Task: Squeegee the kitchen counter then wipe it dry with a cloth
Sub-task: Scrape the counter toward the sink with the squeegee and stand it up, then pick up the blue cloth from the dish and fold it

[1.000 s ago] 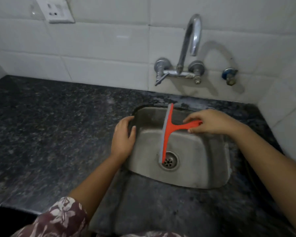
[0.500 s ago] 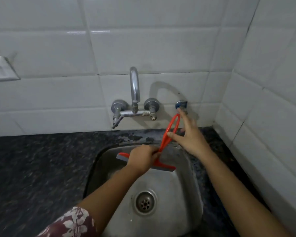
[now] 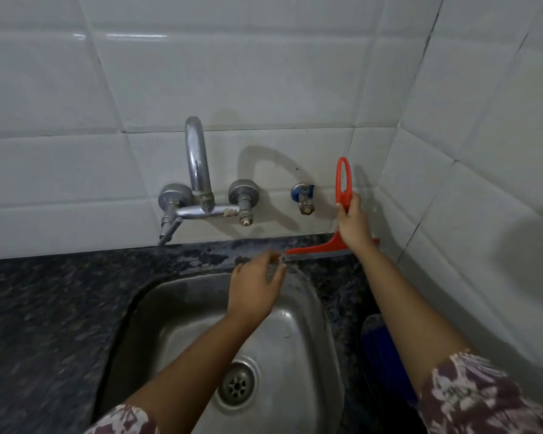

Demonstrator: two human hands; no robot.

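Note:
The red squeegee (image 3: 342,189) stands upright against the tiled back wall at the right. Its grey blade lies along the dark speckled counter (image 3: 60,308) behind the sink. My right hand (image 3: 353,223) is closed around the middle of the red handle. My left hand (image 3: 256,289) hovers over the sink's back rim, fingers apart, with its fingertips close to the blade's left end; contact is too blurred to tell. A blue cloth (image 3: 380,349) lies on the counter right of the sink, partly hidden under my right forearm.
A steel sink (image 3: 304,333) with a round drain fills the lower middle. The chrome tap (image 3: 198,183) and a small blue-capped valve (image 3: 303,197) stick out of the white tiled wall. A tiled side wall closes the right.
The squeegee has gone from the sink up to the back right strip of counter. My left hand has let go of its blade, and my right hand now grips the handle.

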